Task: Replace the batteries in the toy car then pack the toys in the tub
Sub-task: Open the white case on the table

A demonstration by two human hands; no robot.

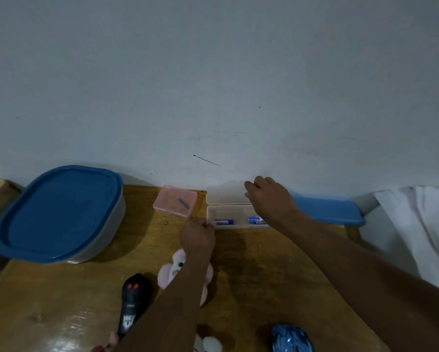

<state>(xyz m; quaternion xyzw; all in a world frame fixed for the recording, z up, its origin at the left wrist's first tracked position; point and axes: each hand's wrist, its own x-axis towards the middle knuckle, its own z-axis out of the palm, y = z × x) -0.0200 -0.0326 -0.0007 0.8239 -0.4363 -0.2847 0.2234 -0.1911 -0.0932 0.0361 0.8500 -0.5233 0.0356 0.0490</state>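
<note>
A small white open box (235, 209) stands at the table's far edge by the wall, with blue batteries (224, 222) (255, 220) lying in it. My left hand (197, 233) grips the box's near left corner. My right hand (270, 199) hovers over the box's right part with fingers curled; nothing shows in it. A blue-lidded tub (58, 212) sits closed at the far left. A black remote control (134, 304) lies near me, a pink plush toy (174, 271) is partly hidden under my left forearm, and a blue toy car (292, 339) sits at the bottom edge.
A pink translucent case (175, 202) lies left of the white box. A blue lid (327, 210) rests to the box's right. The wooden table (251, 270) meets a pale wall. White cloth (421, 224) hangs at the right. Small toys (210, 344) lie at the bottom.
</note>
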